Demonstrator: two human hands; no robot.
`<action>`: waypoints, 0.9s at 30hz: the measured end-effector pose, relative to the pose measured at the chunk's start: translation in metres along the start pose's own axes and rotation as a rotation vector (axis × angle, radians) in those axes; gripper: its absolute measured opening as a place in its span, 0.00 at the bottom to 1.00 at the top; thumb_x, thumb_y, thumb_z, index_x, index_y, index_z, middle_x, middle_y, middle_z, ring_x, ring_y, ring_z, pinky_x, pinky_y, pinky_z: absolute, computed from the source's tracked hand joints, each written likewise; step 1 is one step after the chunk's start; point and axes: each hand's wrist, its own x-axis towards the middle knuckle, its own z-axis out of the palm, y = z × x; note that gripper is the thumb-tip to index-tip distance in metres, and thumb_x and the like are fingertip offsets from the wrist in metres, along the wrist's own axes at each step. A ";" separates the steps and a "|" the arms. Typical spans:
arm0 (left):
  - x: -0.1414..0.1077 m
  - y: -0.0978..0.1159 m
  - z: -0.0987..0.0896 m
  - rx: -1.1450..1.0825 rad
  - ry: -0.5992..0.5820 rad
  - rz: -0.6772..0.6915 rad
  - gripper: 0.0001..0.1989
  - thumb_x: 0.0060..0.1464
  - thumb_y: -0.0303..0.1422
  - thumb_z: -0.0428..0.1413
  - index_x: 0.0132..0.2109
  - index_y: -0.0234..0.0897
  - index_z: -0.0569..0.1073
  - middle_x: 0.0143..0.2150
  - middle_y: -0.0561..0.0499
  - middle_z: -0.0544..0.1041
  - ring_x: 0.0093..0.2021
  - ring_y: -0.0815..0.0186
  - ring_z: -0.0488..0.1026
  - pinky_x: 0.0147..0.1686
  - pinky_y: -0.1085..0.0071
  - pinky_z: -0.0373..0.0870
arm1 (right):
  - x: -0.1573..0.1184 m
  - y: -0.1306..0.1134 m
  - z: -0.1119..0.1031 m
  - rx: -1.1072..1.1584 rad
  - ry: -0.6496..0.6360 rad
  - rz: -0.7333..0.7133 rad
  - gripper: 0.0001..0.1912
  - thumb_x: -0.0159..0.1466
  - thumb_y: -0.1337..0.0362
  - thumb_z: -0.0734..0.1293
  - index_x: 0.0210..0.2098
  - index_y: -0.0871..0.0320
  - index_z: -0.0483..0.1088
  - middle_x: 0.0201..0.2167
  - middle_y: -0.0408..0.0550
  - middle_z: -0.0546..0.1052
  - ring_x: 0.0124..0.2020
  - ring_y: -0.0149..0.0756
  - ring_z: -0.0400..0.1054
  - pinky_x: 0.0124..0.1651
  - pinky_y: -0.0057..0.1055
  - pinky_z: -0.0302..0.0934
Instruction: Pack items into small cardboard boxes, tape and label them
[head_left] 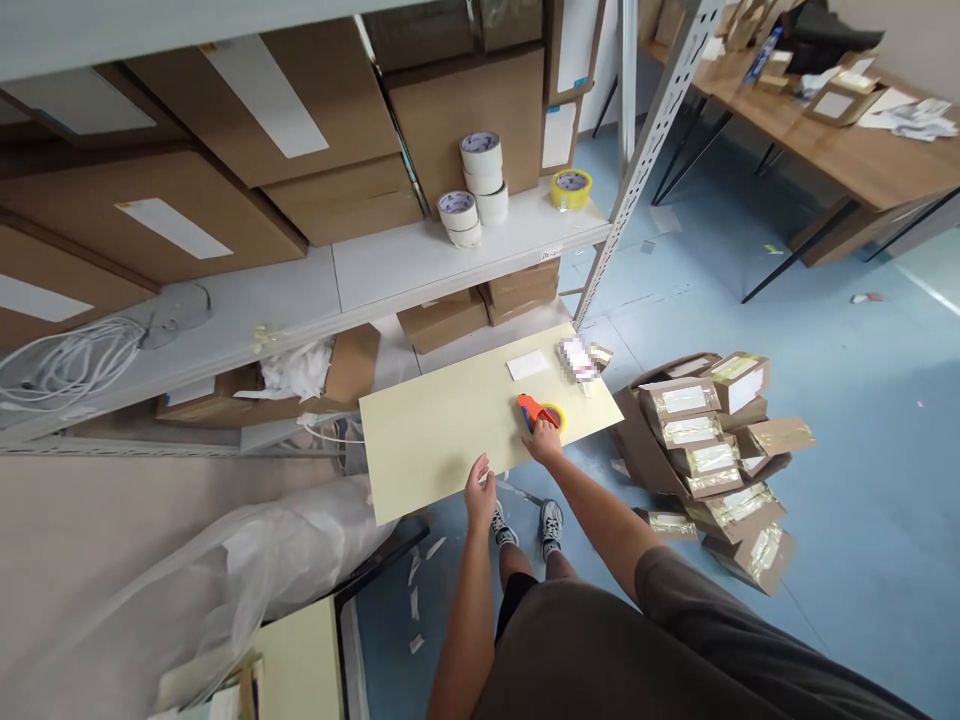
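Note:
My right hand (544, 443) is closed round an orange tape dispenser (535, 409) near the front right of a pale yellow board (427, 430). A roll of yellow tape (556, 414) sits in the dispenser. My left hand (480, 492) hovers at the board's front edge, its fingers loosely curved and apart, with nothing visible in them. Farther back on the board lie a white card (527, 365) and a small blurred-out item (577, 359), with a small brown piece (600, 355) beside it.
A metal shelf (390, 270) with large cartons (341, 95), white tape rolls (480, 152), a yellow tape roll (571, 188) and coiled cable (71, 362) stands behind the board. Several small taped boxes (690, 430) are heaped on the floor at right. Plastic sheeting (262, 560) lies at left.

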 end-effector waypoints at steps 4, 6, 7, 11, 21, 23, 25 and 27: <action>-0.009 -0.007 0.006 0.005 0.011 -0.011 0.24 0.62 0.41 0.56 0.62 0.39 0.75 0.61 0.37 0.78 0.59 0.53 0.78 0.64 0.53 0.71 | 0.000 0.009 0.011 -0.042 -0.016 0.079 0.23 0.67 0.61 0.69 0.58 0.67 0.72 0.56 0.70 0.77 0.59 0.56 0.70 0.63 0.45 0.58; -0.010 -0.004 0.009 0.000 -0.007 -0.005 0.24 0.62 0.43 0.56 0.61 0.39 0.76 0.61 0.37 0.79 0.59 0.53 0.78 0.64 0.52 0.71 | -0.001 0.015 0.011 -0.030 0.021 0.057 0.21 0.66 0.64 0.68 0.57 0.66 0.73 0.58 0.70 0.76 0.61 0.56 0.69 0.64 0.45 0.57; -0.010 -0.001 0.010 -0.007 -0.019 -0.002 0.24 0.62 0.44 0.56 0.61 0.40 0.76 0.60 0.37 0.79 0.58 0.52 0.78 0.63 0.52 0.72 | -0.002 0.017 0.009 -0.002 0.046 0.039 0.20 0.65 0.65 0.68 0.56 0.65 0.74 0.59 0.70 0.76 0.61 0.56 0.68 0.65 0.45 0.56; -0.001 0.016 0.007 -0.043 -0.054 0.020 0.24 0.60 0.46 0.58 0.58 0.40 0.78 0.57 0.37 0.81 0.53 0.53 0.81 0.60 0.51 0.74 | -0.004 0.021 -0.005 0.244 0.086 0.006 0.16 0.63 0.62 0.70 0.49 0.61 0.76 0.52 0.64 0.80 0.58 0.56 0.71 0.64 0.48 0.58; 0.045 0.112 -0.047 -0.152 -0.035 0.191 0.25 0.60 0.50 0.60 0.57 0.38 0.79 0.52 0.38 0.83 0.52 0.54 0.81 0.58 0.56 0.75 | -0.008 -0.075 -0.135 0.202 0.170 -0.381 0.20 0.62 0.54 0.74 0.50 0.55 0.73 0.50 0.58 0.82 0.48 0.56 0.76 0.53 0.42 0.64; 0.054 0.145 -0.068 -0.155 -0.011 0.263 0.26 0.61 0.51 0.59 0.58 0.39 0.78 0.53 0.38 0.83 0.53 0.55 0.81 0.57 0.58 0.75 | -0.021 -0.104 -0.171 0.115 0.178 -0.509 0.18 0.65 0.53 0.72 0.49 0.55 0.71 0.49 0.58 0.81 0.46 0.54 0.76 0.50 0.41 0.65; 0.061 0.183 -0.093 -0.148 -0.003 0.344 0.27 0.62 0.51 0.59 0.59 0.38 0.78 0.54 0.38 0.82 0.54 0.56 0.80 0.55 0.59 0.76 | -0.037 -0.132 -0.201 0.052 0.179 -0.638 0.17 0.68 0.51 0.70 0.49 0.55 0.70 0.46 0.57 0.80 0.43 0.51 0.74 0.48 0.41 0.66; 0.065 0.223 -0.120 -0.136 -0.018 0.464 0.27 0.63 0.49 0.59 0.61 0.38 0.77 0.57 0.39 0.81 0.56 0.56 0.79 0.54 0.60 0.77 | -0.053 -0.155 -0.224 0.035 0.223 -0.782 0.17 0.69 0.51 0.69 0.49 0.55 0.69 0.47 0.58 0.79 0.45 0.50 0.73 0.49 0.43 0.67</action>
